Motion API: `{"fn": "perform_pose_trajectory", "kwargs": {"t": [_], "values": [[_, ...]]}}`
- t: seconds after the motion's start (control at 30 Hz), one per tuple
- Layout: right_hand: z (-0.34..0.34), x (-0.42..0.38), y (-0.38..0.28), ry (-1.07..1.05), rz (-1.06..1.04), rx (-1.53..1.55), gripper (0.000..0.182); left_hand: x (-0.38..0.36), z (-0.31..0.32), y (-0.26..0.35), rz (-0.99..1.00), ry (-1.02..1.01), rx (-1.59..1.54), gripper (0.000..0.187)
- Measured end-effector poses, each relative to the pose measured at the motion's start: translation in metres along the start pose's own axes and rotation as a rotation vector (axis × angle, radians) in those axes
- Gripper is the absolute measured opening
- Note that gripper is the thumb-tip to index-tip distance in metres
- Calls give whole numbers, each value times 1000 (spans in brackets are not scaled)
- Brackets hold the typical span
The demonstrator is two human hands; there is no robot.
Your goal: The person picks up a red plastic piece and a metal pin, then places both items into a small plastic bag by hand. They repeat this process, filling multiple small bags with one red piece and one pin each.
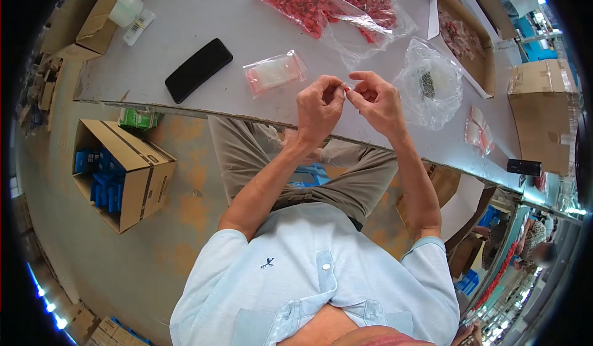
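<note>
My left hand (320, 108) and my right hand (378, 105) meet over the table's near edge, fingertips almost touching. Between the right thumb and forefinger is a small red piece (347, 89), too small to name more exactly. The left thumb and forefinger pinch close against its other side; what they hold is hidden. Just left of the hands lies a flat clear packet (275, 74) with pinkish edges. Behind them a clear plastic bag (327, 9) is filled with many small red pieces. On the right, an open clear bag (429, 83) holds small dark metallic-looking parts.
A black phone (199, 70) lies on the grey table (148, 43). At right are a shallow box (460, 43) of bagged parts, a small packet (479, 131), a cardboard carton (543, 111) and a black box (524, 167). An open carton (145, 173) with blue boxes stands on the floor.
</note>
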State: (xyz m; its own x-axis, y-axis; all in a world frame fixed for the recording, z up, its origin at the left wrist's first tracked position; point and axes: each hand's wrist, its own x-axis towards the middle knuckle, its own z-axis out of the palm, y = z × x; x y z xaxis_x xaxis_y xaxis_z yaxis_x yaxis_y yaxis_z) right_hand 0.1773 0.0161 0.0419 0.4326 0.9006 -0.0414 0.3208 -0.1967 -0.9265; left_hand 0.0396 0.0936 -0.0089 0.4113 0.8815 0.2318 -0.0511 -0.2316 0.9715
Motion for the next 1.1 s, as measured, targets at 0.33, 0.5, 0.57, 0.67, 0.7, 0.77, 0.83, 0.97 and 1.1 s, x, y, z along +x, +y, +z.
{"fn": "perform_pose_trajectory", "kwargs": {"t": [0.33,0.5,0.57,0.67,0.7,0.77,0.83,0.97,1.1], "values": [[-17,27,13,-70,-179,-315,14,1,-4,-3,41,-53,-5,8],[-27,92,15,67,-157,-172,19,7,-2,-7,-109,-52,-119,6],[-15,122,23,150,-463,-496,25,7,-2,-5,-92,-45,-106,6],[-2,160,23,195,-538,-798,28,6,-3,0,-75,-28,-84,6],[4,170,24,215,-516,-825,26,7,-4,1,-73,-22,-78,6],[8,183,27,199,-464,-877,24,7,-3,-2,-66,-17,-82,6],[9,185,29,182,-405,-934,23,7,-4,-2,-63,-15,-91,6],[-2,159,29,178,-437,-785,17,6,-2,-3,-59,1,-71,7],[-9,75,-2,168,-305,-189,13,6,-1,-3,-69,31,-77,8]]}}
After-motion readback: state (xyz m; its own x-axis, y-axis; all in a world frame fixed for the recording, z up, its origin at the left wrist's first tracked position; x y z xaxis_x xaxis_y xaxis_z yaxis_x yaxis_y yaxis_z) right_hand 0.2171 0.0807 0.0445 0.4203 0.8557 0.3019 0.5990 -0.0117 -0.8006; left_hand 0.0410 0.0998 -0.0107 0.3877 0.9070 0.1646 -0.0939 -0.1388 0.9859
